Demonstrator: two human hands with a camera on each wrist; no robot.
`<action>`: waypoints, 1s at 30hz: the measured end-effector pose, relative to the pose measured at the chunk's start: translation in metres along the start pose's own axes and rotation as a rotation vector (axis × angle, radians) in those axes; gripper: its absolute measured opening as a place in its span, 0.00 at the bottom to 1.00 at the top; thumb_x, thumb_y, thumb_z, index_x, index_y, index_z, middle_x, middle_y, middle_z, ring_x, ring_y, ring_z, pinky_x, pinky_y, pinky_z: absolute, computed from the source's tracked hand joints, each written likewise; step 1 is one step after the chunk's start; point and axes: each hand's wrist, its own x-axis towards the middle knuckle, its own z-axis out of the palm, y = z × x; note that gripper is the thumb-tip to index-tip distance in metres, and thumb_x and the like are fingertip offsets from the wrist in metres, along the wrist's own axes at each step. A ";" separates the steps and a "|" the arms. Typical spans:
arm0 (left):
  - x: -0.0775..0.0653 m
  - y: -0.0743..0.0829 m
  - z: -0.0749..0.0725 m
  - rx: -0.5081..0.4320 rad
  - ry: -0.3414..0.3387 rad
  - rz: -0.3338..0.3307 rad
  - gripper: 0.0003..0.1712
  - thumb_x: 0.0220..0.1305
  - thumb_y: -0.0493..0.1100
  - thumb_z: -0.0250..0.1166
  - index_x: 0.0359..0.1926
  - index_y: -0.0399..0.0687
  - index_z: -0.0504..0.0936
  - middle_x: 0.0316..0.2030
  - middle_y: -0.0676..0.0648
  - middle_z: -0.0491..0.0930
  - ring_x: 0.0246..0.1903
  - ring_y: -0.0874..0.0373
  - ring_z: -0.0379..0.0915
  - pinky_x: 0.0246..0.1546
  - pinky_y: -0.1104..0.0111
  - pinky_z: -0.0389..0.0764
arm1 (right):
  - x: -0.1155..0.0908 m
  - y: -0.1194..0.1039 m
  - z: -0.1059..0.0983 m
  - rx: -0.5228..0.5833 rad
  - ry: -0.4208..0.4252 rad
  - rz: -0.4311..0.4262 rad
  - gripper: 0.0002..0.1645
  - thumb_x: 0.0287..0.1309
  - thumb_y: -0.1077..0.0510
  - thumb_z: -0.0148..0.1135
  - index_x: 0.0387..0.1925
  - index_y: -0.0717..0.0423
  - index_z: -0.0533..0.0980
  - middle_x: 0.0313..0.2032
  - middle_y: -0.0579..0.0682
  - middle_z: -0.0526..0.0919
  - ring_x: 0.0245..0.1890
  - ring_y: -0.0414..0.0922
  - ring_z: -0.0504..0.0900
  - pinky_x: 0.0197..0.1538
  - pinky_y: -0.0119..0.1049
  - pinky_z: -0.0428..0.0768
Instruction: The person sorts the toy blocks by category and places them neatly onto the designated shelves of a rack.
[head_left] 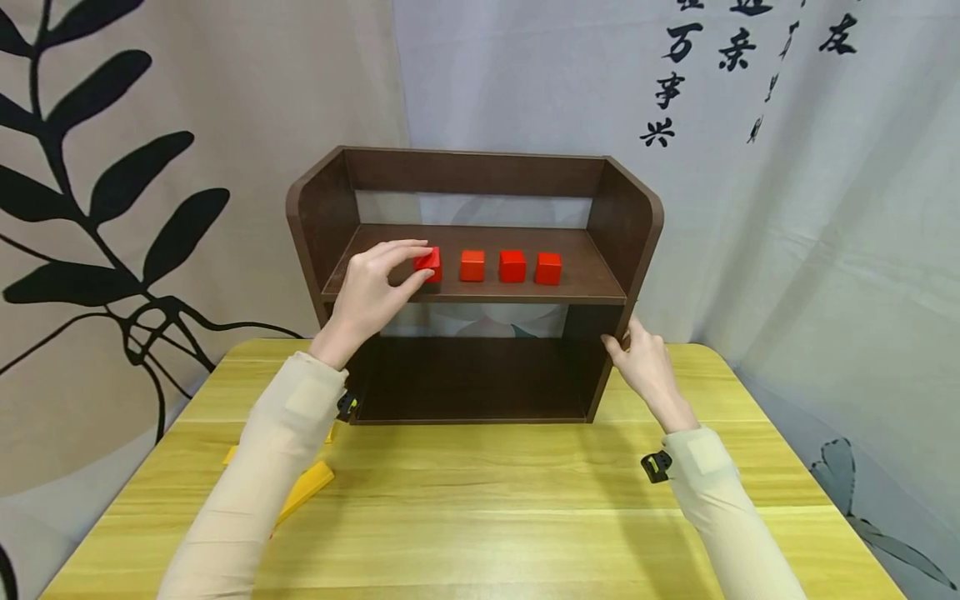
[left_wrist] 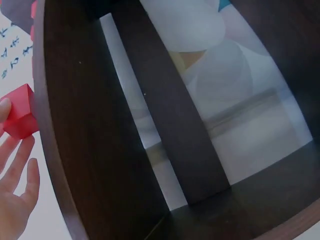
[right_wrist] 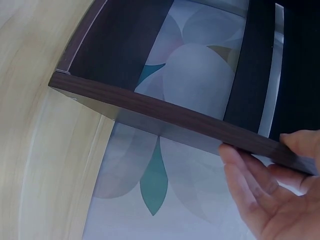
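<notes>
Pinching the leftmost red cube (head_left: pixel 433 265), the left hand (head_left: pixel 371 283) had its thumb below and its fingertips above, clamped on the cube's left part with the rest showing past them. The cube lay directly to the right of that hand's palm, at the left end of a row over the middle board (head_left: pixel 588 287) of a dark brown two-tier wooden shelf unit (head_left: pixel 480 175); whether its underside touched the board could not be told. To its right, in a line running left to right along the board, stood the second red cube (head_left: pixel 472 266), the third red cube (head_left: pixel 513 267) and the fourth red cube (head_left: pixel 548 269), each apart from its neighbour by a small gap. A cube offered no long axis, so the line of the row was the direction that mattered, and the gap to the second cube lay on the side away from the palm. The left hand was plainly the nearer one: the right hand (head_left: pixel 645 367) was well apart, lower and to the right, gripping the unit's right side panel (head_left: pixel 626 225) with its thumb by the front edge and its fingers around the outer side. Beneath the left forearm, partly hidden, a yellow block (head_left: pixel 309 485) lay on the wood-grained table (head_left: pixel 480 517)
</notes>
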 end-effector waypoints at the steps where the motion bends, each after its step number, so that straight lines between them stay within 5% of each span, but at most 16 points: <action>1: 0.002 -0.001 0.001 0.006 -0.005 -0.002 0.18 0.53 0.38 0.71 0.46 0.39 0.84 0.48 0.41 0.84 0.49 0.48 0.80 0.54 0.57 0.78 | 0.000 0.000 0.000 0.000 -0.001 -0.001 0.18 0.66 0.51 0.54 0.43 0.63 0.68 0.36 0.66 0.82 0.23 0.52 0.79 0.25 0.39 0.73; 16: 0.011 -0.011 0.016 0.075 -0.085 -0.038 0.14 0.59 0.38 0.66 0.47 0.39 0.85 0.50 0.39 0.83 0.51 0.47 0.79 0.57 0.56 0.76 | 0.000 -0.001 -0.001 0.006 -0.010 0.000 0.17 0.65 0.51 0.54 0.44 0.62 0.68 0.37 0.66 0.82 0.24 0.53 0.79 0.27 0.41 0.74; 30: 0.009 -0.013 0.014 0.119 -0.148 -0.088 0.15 0.62 0.39 0.64 0.50 0.41 0.83 0.54 0.42 0.81 0.50 0.47 0.80 0.52 0.56 0.79 | -0.001 -0.001 -0.002 0.013 -0.024 0.014 0.17 0.66 0.51 0.53 0.42 0.63 0.68 0.36 0.66 0.82 0.23 0.52 0.78 0.25 0.38 0.73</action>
